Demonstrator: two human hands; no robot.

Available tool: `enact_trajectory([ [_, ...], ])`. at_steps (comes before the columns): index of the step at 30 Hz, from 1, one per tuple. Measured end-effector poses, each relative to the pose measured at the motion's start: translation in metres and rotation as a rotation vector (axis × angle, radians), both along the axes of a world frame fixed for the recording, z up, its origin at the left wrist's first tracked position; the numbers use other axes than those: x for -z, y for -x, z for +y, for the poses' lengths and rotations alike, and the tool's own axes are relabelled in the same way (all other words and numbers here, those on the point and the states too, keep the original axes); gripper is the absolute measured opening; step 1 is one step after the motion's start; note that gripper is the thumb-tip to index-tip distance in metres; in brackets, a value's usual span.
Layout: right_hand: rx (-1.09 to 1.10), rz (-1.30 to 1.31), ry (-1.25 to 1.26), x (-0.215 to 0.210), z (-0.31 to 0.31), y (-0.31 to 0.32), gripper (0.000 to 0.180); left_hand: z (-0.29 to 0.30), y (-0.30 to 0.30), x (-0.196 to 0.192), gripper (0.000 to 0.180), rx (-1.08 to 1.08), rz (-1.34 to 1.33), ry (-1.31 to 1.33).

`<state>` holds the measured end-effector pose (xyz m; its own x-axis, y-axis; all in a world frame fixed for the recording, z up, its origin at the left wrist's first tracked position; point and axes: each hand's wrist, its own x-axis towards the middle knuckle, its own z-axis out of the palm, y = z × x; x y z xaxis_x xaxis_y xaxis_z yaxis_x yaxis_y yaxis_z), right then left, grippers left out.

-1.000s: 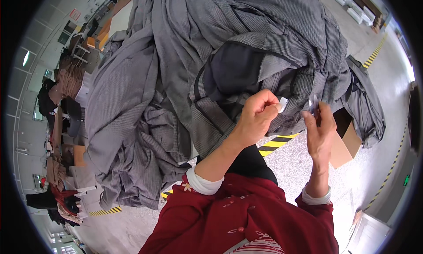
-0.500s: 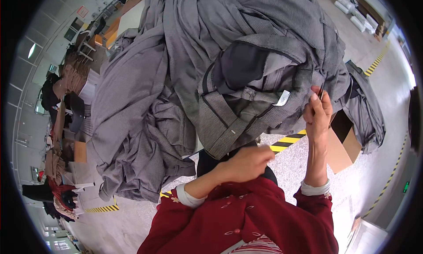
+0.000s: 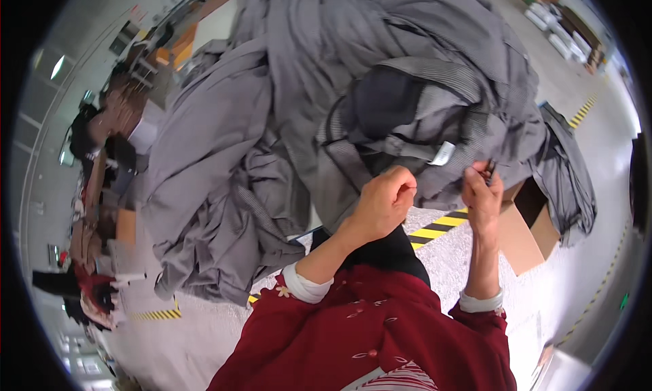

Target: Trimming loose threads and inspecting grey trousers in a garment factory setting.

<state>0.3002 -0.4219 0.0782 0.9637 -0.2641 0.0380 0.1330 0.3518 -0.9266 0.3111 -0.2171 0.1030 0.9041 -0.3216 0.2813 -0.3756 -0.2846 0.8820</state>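
Note:
A heap of grey finely patterned trousers lies before me. On top, one pair is open at its waistband, showing a dark pocket lining and a small white label. My left hand is closed in a pinch at the near edge of that waistband; what its fingers hold, if anything, is hidden. My right hand is closed round a small dark pointed tool that looks like thread snips, beside the cloth right of the label.
An open cardboard box stands at the right below the heap, with grey garments hanging over it. Yellow-black tape marks the floor. More garments and furniture line the left side; white packages lie far right.
My left hand has risen from in front of my body to the near edge of the waistband. My right hand has come down a little with the tool. The view has shifted slightly.

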Motion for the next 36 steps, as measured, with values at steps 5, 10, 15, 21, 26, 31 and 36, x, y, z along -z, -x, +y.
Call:
enact_trajectory([
  [5,-0.033,-0.033,-0.035,0.007,-0.003,-0.002,0.006,0.048,-0.024,0.002,0.012,-0.435,-0.131,0.228],
  [10,0.081,-0.093,-0.037,0.0,0.009,-0.005,0.006,0.07,-0.049,-0.013,0.013,-0.5,-0.104,0.153],
  [15,0.165,-0.184,0.101,-0.024,0.02,0.012,0.007,0.038,-0.02,-0.004,0.011,-0.255,-0.107,0.098],
  [21,-0.042,-0.18,0.774,-0.066,0.079,0.015,0.024,0.03,-0.035,0.02,0.026,-0.354,-0.142,0.024],
  [26,-0.023,-0.224,1.074,-0.045,0.095,-0.033,0.031,0.027,-0.048,0.023,0.024,-0.289,-0.127,0.051],
  [31,-0.033,-0.168,0.86,-0.043,0.094,-0.036,0.031,0.03,-0.054,0.024,0.021,-0.181,-0.088,0.037],
  [36,0.016,-0.199,0.8,-0.038,0.089,-0.034,0.032,0.039,-0.054,0.015,0.014,-0.06,0.209,0.089],
])
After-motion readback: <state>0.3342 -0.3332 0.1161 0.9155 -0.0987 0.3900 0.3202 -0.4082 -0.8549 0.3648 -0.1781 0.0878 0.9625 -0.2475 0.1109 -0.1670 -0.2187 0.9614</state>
